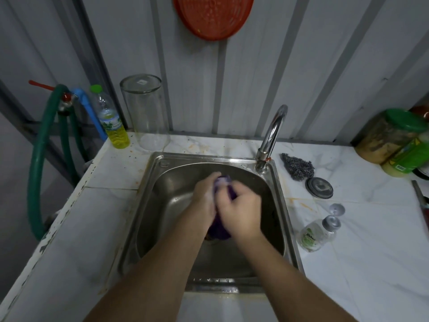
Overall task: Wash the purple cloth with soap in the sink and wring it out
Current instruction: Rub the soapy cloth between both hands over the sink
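A tall clear glass jar (144, 110) stood far left on the white counter (362, 263), beside a bottle of yellow liquid (112, 122) — a steel scourer (297, 168) and round metal lid (319, 188) lay right.

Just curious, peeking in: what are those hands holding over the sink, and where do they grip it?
Both hands hold the purple cloth over the sink. The left hand and right hand clasp its bunched middle; sudsy top and lower end stick out.

One head-worn view looks steeply down, close over the sink (144, 205); its edges seem wide-angle warped.
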Tool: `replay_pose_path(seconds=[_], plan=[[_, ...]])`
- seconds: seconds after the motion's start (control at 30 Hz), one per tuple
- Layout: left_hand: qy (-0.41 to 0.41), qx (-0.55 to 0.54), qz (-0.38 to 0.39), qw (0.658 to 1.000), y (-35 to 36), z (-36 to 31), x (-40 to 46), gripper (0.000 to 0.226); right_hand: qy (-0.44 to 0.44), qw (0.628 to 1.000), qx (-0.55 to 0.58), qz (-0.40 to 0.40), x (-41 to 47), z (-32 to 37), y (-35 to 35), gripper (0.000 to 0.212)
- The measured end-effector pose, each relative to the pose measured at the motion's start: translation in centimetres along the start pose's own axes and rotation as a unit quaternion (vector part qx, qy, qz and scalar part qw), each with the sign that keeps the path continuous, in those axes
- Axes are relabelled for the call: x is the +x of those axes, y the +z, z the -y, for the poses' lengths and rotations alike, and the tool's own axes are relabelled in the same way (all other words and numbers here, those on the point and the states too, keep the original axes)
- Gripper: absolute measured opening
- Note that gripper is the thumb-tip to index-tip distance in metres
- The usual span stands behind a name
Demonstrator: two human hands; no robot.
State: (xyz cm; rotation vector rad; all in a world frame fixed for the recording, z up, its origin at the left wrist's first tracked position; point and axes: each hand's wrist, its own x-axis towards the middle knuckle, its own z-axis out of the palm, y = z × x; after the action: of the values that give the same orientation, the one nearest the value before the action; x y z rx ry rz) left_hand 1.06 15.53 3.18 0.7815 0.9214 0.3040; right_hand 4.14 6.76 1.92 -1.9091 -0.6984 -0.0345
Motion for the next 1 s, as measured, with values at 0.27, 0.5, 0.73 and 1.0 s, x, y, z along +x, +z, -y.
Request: replay_pose_path(seconds=[0.27,0.5,0.73,1.0], plan=[[0.028,-0.037,0.002,0.999,-0.2,0.7,1.1,0.068,-0.162,0.985,-0.047,0.047,-1.3,-0.1,-0.4,0.031],[-0.015,0.01,-0.031,0.999,2.0,0.6,0.2,0.036,0.149,0.984,-0.081,0.047,2.9,-2.2,-2.0,0.038],[-0.037,0.01,-0.024,0.999,1.2,-0.6,0.3,0.044,0.008,0.999,-0.009,0.034,1.1,-0.9,-1.0,0.035],[-0.009,0.025,-0.004,1.0,0.2,-0.4,0.9,0.038,-0.197,0.977,0.017,0.084,-0.9,-0.7,-1.1,0.023]])
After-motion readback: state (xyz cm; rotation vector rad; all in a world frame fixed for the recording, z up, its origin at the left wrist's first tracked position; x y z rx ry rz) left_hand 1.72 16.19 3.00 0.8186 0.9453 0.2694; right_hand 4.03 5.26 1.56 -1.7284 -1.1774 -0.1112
